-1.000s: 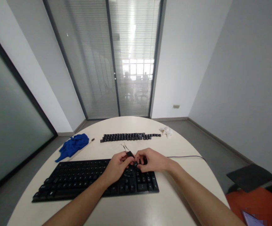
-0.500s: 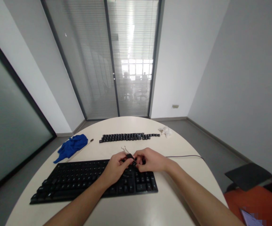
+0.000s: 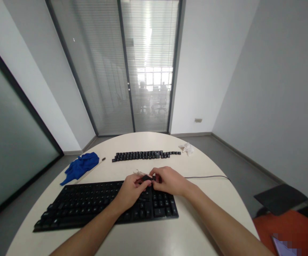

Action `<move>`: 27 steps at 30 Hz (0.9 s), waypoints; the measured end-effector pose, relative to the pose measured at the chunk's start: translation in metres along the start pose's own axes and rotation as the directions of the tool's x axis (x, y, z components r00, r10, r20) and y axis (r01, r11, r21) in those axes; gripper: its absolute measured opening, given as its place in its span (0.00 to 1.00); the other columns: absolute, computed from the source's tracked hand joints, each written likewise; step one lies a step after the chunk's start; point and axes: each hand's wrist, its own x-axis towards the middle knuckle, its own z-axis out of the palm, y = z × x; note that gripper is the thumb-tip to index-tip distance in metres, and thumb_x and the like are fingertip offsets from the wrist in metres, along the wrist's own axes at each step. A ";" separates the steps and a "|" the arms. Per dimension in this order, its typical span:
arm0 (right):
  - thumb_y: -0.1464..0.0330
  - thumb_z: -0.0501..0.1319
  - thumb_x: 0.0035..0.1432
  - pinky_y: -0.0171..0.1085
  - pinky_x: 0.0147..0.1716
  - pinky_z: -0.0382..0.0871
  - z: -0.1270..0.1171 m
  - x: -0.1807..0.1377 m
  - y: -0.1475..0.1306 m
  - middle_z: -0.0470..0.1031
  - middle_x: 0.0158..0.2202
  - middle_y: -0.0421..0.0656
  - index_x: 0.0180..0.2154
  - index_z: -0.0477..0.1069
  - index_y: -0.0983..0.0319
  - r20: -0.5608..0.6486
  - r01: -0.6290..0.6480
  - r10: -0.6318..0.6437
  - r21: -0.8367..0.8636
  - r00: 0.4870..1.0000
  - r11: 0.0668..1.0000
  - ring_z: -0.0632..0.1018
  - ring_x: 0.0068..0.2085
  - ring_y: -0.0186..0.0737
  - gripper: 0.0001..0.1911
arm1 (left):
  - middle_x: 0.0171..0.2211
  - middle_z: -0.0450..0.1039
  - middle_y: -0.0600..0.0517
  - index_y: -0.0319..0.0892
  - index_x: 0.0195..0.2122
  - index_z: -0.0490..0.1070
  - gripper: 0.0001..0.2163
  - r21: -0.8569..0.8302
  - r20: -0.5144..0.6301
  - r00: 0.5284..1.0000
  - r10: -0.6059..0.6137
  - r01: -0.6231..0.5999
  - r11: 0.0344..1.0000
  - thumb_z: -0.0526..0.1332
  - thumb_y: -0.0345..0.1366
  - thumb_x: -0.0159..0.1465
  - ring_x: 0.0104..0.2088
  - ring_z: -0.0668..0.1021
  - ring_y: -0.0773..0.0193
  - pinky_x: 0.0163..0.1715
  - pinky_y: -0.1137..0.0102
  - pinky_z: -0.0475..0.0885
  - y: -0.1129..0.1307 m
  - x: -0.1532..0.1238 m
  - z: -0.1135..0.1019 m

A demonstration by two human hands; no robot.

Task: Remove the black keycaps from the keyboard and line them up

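- The left hand (image 3: 132, 186) is closed on a black-handled tool with thin wires (image 3: 146, 177), above the keyboard (image 3: 89, 199), near its far edge.
- The right hand (image 3: 168, 180) pinches a small dark piece (image 3: 154, 177), maybe a keycap, above the same part of the keyboard; whether it touches the tool, I cannot tell.
- In my judgement, the left grip should stay firm while the right fingertips work gently, so the wires do not bend and nothing drops onto the keyboard.
- Beyond the keyboard, loose keycaps (image 3: 140, 155) lie in rows; their order is better not disturbed.
- Beyond the keyboard's left part lie a brush (image 3: 91, 170) and a blue cloth (image 3: 81, 165).
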 end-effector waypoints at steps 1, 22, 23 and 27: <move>0.72 0.61 0.50 0.31 0.29 0.61 0.000 0.000 0.000 0.76 0.26 0.39 0.39 0.75 0.61 -0.008 0.002 -0.002 -0.024 1.000 1.000 0.74 0.27 0.35 0.12 | 0.36 0.79 0.47 0.39 0.37 0.78 0.08 0.015 0.006 1.000 0.012 -0.012 1.000 0.62 0.38 0.61 0.37 0.79 0.58 0.38 0.69 0.73 0.000 0.000 0.000; 0.62 0.57 0.63 0.33 0.32 0.63 -0.017 -0.003 0.037 0.76 0.29 0.40 0.41 0.73 0.61 -0.153 -0.033 0.025 -0.049 0.988 0.998 0.74 0.30 0.35 0.11 | 0.31 0.79 0.48 0.38 0.33 0.75 0.13 0.001 -0.072 0.993 -0.095 0.096 0.995 0.62 0.44 0.61 0.34 0.80 0.58 0.32 0.70 0.73 -0.006 0.001 0.001; 0.62 0.57 0.63 0.33 0.32 0.63 -0.018 -0.004 0.044 0.76 0.29 0.40 0.42 0.72 0.60 -0.177 -0.066 0.050 -0.083 0.983 0.994 0.74 0.30 0.35 0.11 | 0.31 0.79 0.47 0.38 0.33 0.76 0.13 0.015 -0.068 0.994 -0.087 0.088 0.996 0.62 0.44 0.61 0.34 0.80 0.58 0.32 0.70 0.73 -0.006 0.001 0.001; 0.63 0.57 0.62 0.34 0.32 0.63 -0.023 -0.007 0.075 0.78 0.34 0.41 0.48 0.67 0.61 -0.324 -0.271 0.221 -0.119 0.920 0.955 0.75 0.31 0.37 0.14 | 0.31 0.79 0.48 0.38 0.34 0.76 0.13 0.041 -0.056 0.995 -0.080 0.082 0.996 0.62 0.44 0.61 0.34 0.79 0.58 0.32 0.69 0.72 -0.005 0.001 0.000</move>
